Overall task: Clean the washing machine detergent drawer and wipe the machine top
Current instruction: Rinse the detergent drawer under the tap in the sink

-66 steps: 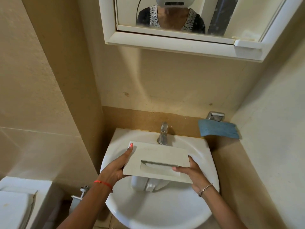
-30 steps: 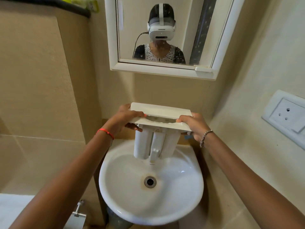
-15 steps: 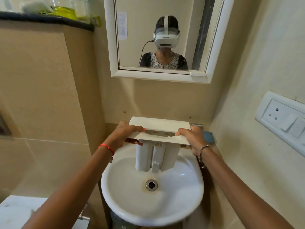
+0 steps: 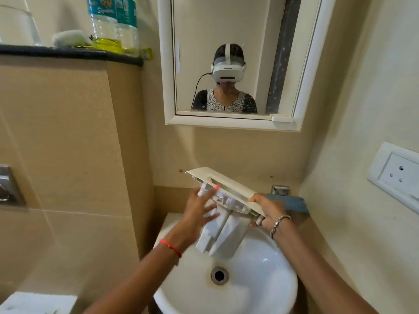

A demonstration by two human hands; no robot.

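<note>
The white detergent drawer (image 4: 223,227) hangs tilted over the sink (image 4: 254,286), its cream front panel (image 4: 224,184) up and slanting down to the right, its compartments pointing down at the bowl. My right hand (image 4: 268,210) grips the panel's right end. My left hand (image 4: 200,208) lies against the drawer's left side just under the panel, fingers spread and fairly straight; it is blurred. A blue cloth (image 4: 292,203) sits on a holder behind my right hand, partly hidden.
A white-framed mirror (image 4: 231,64) hangs above the sink and shows a person wearing a headset. Bottles (image 4: 113,23) stand on a dark ledge at upper left. A wall socket (image 4: 399,175) is on the right. A metal tap fitting (image 4: 280,190) pokes out behind the drawer.
The drawer was level with both hands gripping its panel; now it tilts down to the right. My left hand has let go of the panel end and moved onto the drawer's side.
</note>
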